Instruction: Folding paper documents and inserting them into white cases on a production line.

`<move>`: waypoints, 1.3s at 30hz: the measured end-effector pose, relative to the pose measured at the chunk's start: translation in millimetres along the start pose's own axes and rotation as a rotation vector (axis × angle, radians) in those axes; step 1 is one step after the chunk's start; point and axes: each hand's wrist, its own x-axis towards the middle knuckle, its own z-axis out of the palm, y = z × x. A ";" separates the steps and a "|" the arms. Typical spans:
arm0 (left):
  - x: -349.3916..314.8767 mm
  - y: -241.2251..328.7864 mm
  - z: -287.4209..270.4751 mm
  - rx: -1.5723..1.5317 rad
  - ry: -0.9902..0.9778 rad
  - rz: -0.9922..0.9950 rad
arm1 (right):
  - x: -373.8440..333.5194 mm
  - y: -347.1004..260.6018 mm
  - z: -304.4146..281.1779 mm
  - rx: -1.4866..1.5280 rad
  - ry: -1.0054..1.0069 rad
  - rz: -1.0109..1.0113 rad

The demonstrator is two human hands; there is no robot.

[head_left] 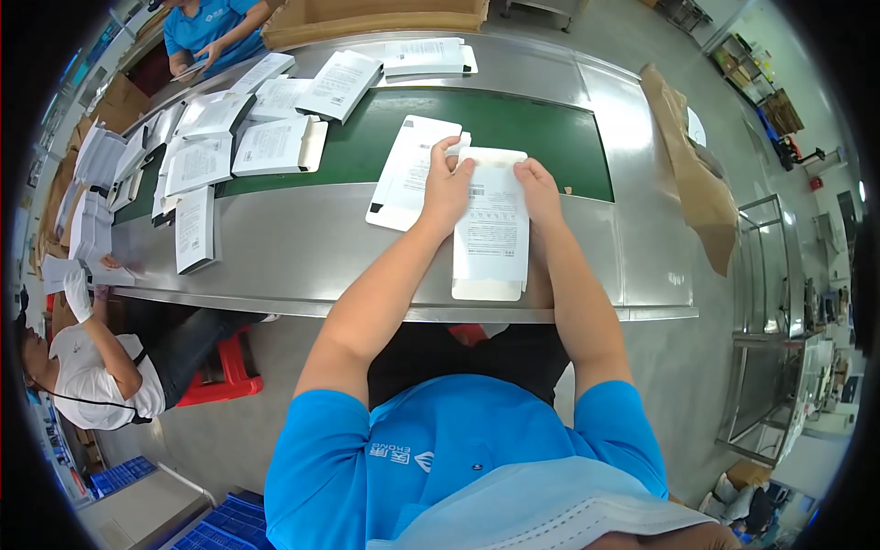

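Between my two hands is a flat white printed box, its lower end towards me over the steel table edge. My left hand grips its upper left side, fingers curled and thumb at the corner. At the upper right corner, my right hand closes on the same box with the thumb on its face. A second white box lies partly under my left hand, on the green belt and the steel border. Some of its far end is hidden by my fingers.
Many white boxes are heaped on the left of the green conveyor belt. A cardboard tray stands at the far side. One co-worker is across the table, another at left by a red stool. Brown paper hangs at right.
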 end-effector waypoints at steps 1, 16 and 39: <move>-0.5 0.5 -1.1 -0.006 0.003 -0.023 | -1.9 -5.1 5.4 -0.018 0.029 -0.058; -0.6 6.7 1.0 0.340 -0.027 -0.157 | -11.6 -24.1 8.3 0.139 0.070 0.185; 17.5 -1.9 -15.7 0.319 -0.224 -0.239 | -9.4 -32.9 12.9 0.120 0.119 0.182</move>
